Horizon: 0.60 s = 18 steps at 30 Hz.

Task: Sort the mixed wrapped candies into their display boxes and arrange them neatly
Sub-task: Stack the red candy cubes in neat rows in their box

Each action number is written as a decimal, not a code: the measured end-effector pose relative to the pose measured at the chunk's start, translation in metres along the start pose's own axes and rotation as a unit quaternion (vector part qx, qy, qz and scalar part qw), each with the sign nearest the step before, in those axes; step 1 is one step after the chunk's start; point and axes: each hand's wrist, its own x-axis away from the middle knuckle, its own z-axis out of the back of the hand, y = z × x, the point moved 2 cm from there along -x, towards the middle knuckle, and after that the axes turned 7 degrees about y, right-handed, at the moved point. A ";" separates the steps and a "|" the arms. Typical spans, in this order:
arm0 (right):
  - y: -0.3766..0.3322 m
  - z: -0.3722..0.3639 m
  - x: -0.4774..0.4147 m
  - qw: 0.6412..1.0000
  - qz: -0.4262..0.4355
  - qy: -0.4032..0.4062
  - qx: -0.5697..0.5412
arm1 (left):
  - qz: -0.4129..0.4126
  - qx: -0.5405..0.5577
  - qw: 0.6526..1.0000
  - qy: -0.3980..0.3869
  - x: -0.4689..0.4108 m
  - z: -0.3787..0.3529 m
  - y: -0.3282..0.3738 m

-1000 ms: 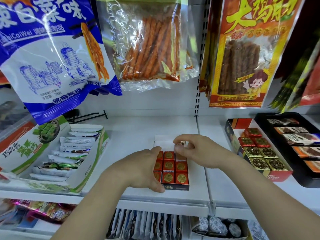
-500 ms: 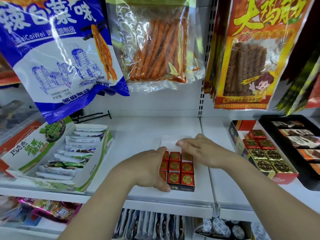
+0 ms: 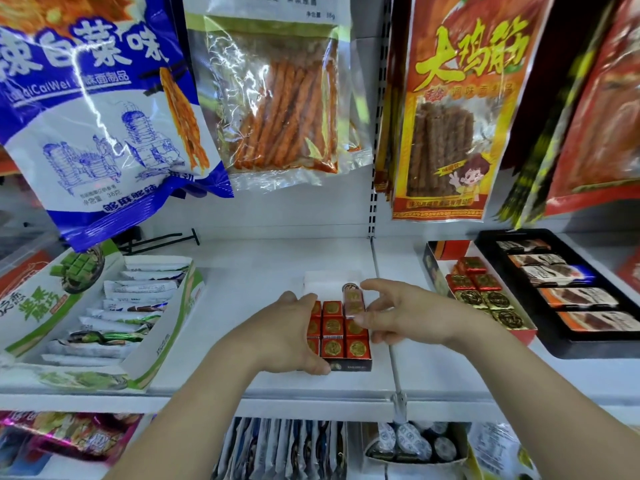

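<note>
A small dark display box (image 3: 349, 365) stands on the white shelf (image 3: 263, 271), filled with rows of red square candies (image 3: 333, 327) bearing gold seals. My left hand (image 3: 287, 337) grips the box's left side, thumb at its front corner. My right hand (image 3: 401, 313) pinches a raised red candy (image 3: 354, 301) at the back right of the rows, lifted above its neighbours. A second red display box (image 3: 436, 268) at the right holds red and gold-black square candies (image 3: 485, 292).
A green and white box of wrapped bars (image 3: 166, 341) sits at the left. A black tray of brown bars (image 3: 568, 292) lies far right. Snack bags (image 3: 277, 109) hang low above the shelf. More packets fill the shelf below (image 3: 287, 448).
My right hand has drawn back and now pinches one red candy raised above the back row, where before it lay pressed over the candies. The left hand stays on the box.
</note>
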 end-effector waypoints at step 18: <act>0.021 0.005 0.026 0.980 -0.022 0.191 -0.049 | -0.042 0.036 0.992 0.116 -0.035 -0.031 0.038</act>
